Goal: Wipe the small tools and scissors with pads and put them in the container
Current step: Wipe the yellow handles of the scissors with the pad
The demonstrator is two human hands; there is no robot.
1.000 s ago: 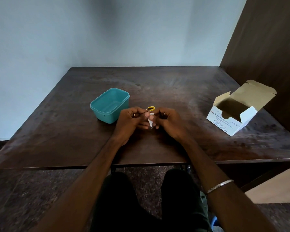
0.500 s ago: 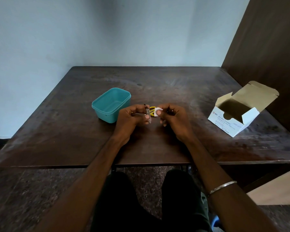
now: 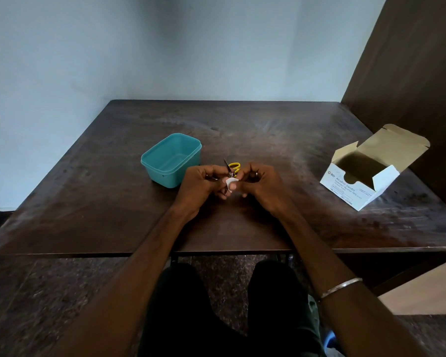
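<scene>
Your left hand (image 3: 200, 185) and right hand (image 3: 262, 185) meet over the dark brown wooden table (image 3: 268, 130), just to the right of the teal plastic rectangular container (image 3: 171, 159). Your left fingers are curled around the small yellow-handled scissors (image 3: 231, 171), whose metal blades are spread, one tip pointing up and away from you, the yellow loops showing between your two hands. Your right fingers pinch a small white pad (image 3: 231, 182) and press it against the scissors near the pivot. The teal container stands open, touching nothing, just left of your left hand. Well to the right of the container, near the table's right edge, sits an open white cardboard box of alcohol swabs (image 3: 366, 176) with its brown flap raised. A thin silver bangle (image 3: 341, 287) circles your right wrist.
</scene>
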